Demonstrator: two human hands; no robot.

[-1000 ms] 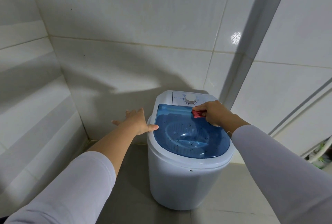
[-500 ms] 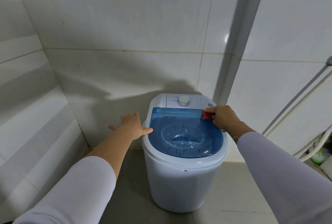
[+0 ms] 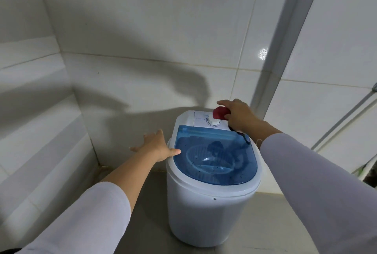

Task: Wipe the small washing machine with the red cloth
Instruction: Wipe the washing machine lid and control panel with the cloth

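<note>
A small white washing machine with a see-through blue lid stands on the floor in a tiled corner. Its white control panel with a round dial is at the back. My right hand holds a bunched red cloth just above and behind the dial, at the panel's back right. My left hand rests flat, fingers spread, against the machine's left rim, thumb touching the lid's edge.
White tiled walls close in on the left and behind the machine. A grey vertical strip runs up the wall at the back right. Pale pipes slant down at the far right. Grey floor tiles lie in front.
My right hand has lifted the red cloth from the lid's back right edge up to the control panel, over the dial. My left hand has stayed on the left rim.
</note>
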